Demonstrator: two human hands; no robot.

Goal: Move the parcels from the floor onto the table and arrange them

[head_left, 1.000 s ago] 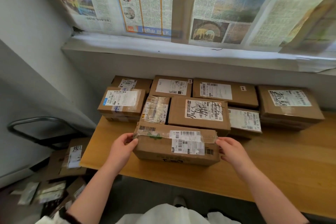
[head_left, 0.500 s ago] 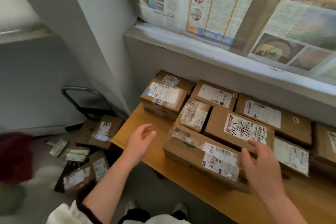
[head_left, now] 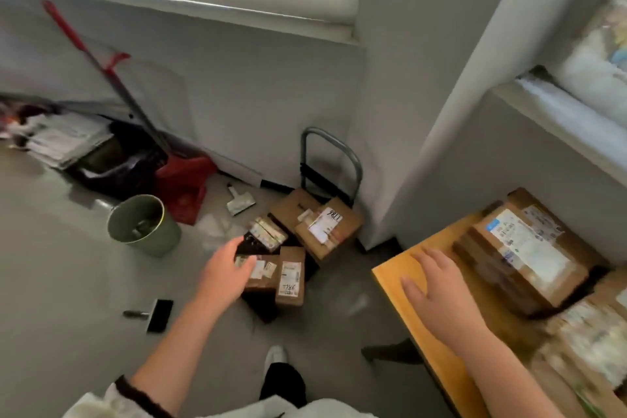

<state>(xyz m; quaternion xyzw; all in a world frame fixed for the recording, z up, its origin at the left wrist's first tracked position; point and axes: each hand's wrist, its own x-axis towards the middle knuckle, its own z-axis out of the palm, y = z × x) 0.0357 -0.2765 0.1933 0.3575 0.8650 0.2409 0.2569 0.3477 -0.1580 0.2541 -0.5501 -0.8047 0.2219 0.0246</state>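
Observation:
Several cardboard parcels lie on the grey floor: a large one marked 1786 [head_left: 325, 229], a small upright one [head_left: 290, 276], a flat one [head_left: 261, 273] and a taped packet [head_left: 268, 233]. My left hand [head_left: 225, 266] reaches down over them, fingers extended, holding nothing. The wooden table [head_left: 400, 276] stands at the right with stacked parcels [head_left: 522, 254] on it. My right hand [head_left: 437, 288] hovers flat over the table's near corner, fingers spread, empty.
A green bucket [head_left: 144, 224], a red dustpan with a long handle [head_left: 183, 185], a scraper [head_left: 239, 202] and a black brush [head_left: 157, 316] lie on the floor. A metal trolley handle [head_left: 330, 163] stands behind the floor parcels. My shoe [head_left: 276, 355] is below them.
Both hands have let go of the parcel set on the table. My view has swung left to the floor, and my left hand now reaches down toward the parcels there.

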